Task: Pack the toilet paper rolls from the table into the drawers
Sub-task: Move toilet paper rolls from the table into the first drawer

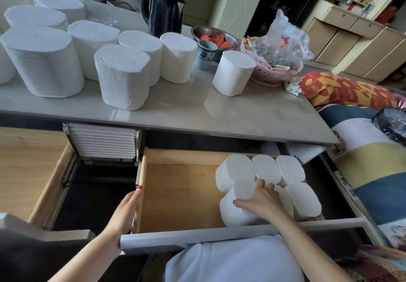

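Several white toilet paper rolls [122,77] stand upright on the grey table [186,110], with one roll [232,75] apart beside the pink basket. Below the table a wooden drawer [182,189] is pulled out. Several rolls [267,169] lie packed along its right side. My right hand [261,198] grips a roll [236,211] at the drawer's front right, with another roll [235,174] resting on top of it. My left hand [127,209] holds the drawer's left side wall, thumb over the rim.
A black kettle [162,7], a metal bowl of red pieces [214,36], a blue cup [205,54] and a pink basket with plastic bags [272,66] stand at the back right of the table. A second drawer [33,171] is out at left. Patterned bedding [362,149] lies right.
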